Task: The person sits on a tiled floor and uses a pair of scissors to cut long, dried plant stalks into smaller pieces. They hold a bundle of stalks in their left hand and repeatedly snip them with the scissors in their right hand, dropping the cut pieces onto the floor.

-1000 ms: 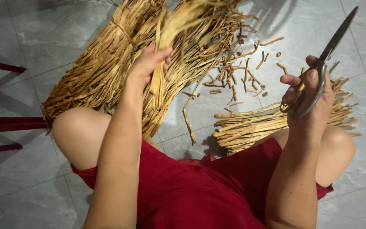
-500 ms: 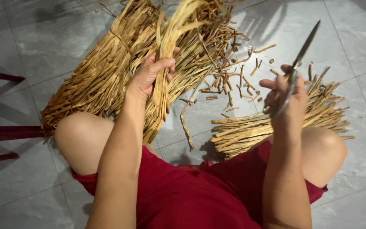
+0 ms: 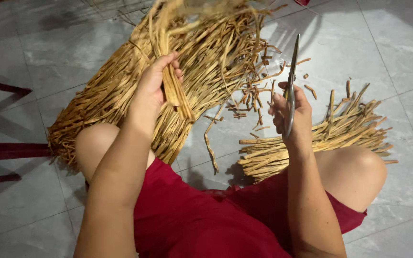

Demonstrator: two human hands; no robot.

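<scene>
Head view: I see my left hand (image 3: pixel 155 91) closed around a small bunch of dried straw strips (image 3: pixel 177 93), fingers wrapped tight, lifted just above the big pile of strips (image 3: pixel 120 91) lying far left on the grey tiled floor (image 3: pixel 397 43). My right hand (image 3: pixel 291 113) grips a pair of scissors (image 3: pixel 291 91), blades pointing away from me and looking shut. Just right of that hand a smaller bundle of cut strips (image 3: pixel 326 138) rests beside my right knee (image 3: pixel 359 167). Short offcuts (image 3: pixel 252 98) are scattered between the two heaps. Red cloth (image 3: pixel 206 220) covers my lap.
</scene>
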